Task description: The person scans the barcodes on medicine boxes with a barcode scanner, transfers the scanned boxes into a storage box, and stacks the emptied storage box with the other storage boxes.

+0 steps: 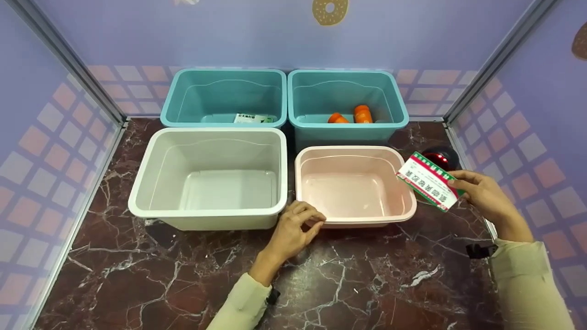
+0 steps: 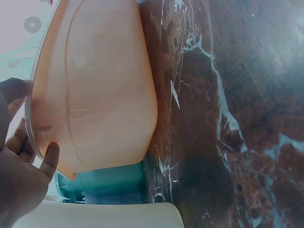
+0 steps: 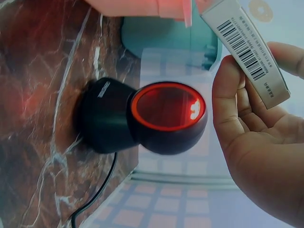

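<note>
My right hand (image 1: 490, 197) pinches a flat white, green and red medicine box (image 1: 431, 181) by one end, beyond the right rim of the pink bin (image 1: 403, 213). In the right wrist view, the box's narrow side with a barcode (image 3: 242, 47) shows above a black barcode scanner (image 3: 168, 118) with a glowing red ring. The scanner stands on the table, apart from the box. My left hand (image 1: 293, 229) grips the pink bin's near rim at its left corner. The left wrist view shows the thumb outside the rim and other fingers at its edge.
A white bin (image 1: 208, 213) stands left of the pink one. Behind are two teal bins: the left (image 1: 224, 74) holds a white and green box (image 1: 253, 118), the right (image 1: 339, 74) orange-capped containers (image 1: 362, 114). The scanner's cable (image 3: 102, 192) runs along the marble-patterned table (image 1: 348, 284). Walls enclose three sides.
</note>
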The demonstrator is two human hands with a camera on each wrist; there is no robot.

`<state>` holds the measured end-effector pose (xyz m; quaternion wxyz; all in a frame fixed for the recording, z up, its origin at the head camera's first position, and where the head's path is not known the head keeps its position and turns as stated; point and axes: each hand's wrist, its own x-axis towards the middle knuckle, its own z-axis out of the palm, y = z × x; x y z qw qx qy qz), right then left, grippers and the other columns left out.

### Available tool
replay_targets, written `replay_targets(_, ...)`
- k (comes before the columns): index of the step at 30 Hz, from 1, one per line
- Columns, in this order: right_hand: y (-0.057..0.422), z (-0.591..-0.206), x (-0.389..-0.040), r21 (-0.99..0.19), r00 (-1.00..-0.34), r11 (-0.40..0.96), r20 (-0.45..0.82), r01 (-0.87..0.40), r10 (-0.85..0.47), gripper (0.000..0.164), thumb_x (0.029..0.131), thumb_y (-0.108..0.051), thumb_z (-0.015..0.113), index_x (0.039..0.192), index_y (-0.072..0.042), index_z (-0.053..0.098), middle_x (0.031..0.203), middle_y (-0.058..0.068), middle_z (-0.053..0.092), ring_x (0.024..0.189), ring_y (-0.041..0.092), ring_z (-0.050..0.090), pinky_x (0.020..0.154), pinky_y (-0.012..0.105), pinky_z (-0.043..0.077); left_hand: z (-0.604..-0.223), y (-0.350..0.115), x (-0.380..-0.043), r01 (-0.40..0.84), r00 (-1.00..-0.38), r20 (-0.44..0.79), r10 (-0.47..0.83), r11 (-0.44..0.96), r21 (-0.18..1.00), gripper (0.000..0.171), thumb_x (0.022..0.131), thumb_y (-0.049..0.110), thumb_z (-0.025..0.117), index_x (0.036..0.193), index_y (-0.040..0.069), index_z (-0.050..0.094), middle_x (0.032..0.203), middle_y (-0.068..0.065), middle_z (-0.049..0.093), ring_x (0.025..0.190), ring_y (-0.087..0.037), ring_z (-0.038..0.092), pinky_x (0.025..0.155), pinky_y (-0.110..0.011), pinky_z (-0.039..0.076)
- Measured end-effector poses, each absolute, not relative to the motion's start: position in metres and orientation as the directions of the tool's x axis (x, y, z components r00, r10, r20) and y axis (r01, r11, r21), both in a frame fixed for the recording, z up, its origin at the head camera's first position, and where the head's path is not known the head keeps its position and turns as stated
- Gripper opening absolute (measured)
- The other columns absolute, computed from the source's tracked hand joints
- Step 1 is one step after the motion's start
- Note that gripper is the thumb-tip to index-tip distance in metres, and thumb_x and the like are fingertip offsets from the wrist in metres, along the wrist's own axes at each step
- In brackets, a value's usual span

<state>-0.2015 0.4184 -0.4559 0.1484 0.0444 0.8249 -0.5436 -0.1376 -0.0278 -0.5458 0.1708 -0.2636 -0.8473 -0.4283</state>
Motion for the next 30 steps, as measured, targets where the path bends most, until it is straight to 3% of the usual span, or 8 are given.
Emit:
replay_targets(6,0.431,-0.461,-0.199,-0.947,-0.95,0.159,-0.296,0.278,-0.102,0.016,0.098,-0.016,0.062,0.111,-0.023,0.069,0.089,-0.007,0.073,0.057,0.004,0.055,0.054,0.018,0.049,-0.546,-0.028,-0.138,0.597,-0.799,0.521,0.301,0.499,0.628,0.004,0.088,0.02,0.075,0.092,0.02,0.074,0.092,0.006,0.066,0.096,-0.013,0.059,0.09,-0.031,0.046)
replay_targets(10,0.438,-0.464,-0.198,-0.959,-0.955,0.09,-0.278,0.269,-0.106,0.017,0.098,-0.012,0.061,0.108,-0.02,0.072,0.089,-0.006,0.073,0.064,0.004,0.058,0.057,0.018,0.05,-0.545,-0.028,-0.138,0.6,-0.796,0.525,0.301,0.499,0.625,0.005,0.087,0.02,0.076,0.092,0.021,0.074,0.091,0.007,0.066,0.097,-0.013,0.059,0.091,-0.031,0.046)
replay_targets(17,0.448,-0.469,-0.198,-0.965,-0.958,0.048,-0.262,0.258,-0.117,0.017,0.099,-0.008,0.058,0.104,-0.015,0.072,0.091,-0.004,0.072,0.073,0.007,0.064,0.062,0.021,0.053,-0.546,-0.028,-0.138,0.594,-0.801,0.518,0.3,0.499,0.631,0.004,0.088,0.021,0.075,0.092,0.02,0.074,0.092,0.007,0.066,0.097,-0.013,0.059,0.091,-0.032,0.046)
replay_targets(30,0.449,-0.475,-0.2,-0.947,-0.949,0.13,-0.305,0.295,-0.072,0.016,0.098,-0.012,0.061,0.103,-0.021,0.073,0.095,-0.01,0.071,0.075,0.004,0.062,0.063,0.02,0.052,-0.545,-0.028,-0.138,0.59,-0.806,0.505,0.308,0.496,0.638,0.004,0.089,0.02,0.075,0.093,0.019,0.074,0.091,0.005,0.066,0.096,-0.013,0.059,0.09,-0.031,0.047)
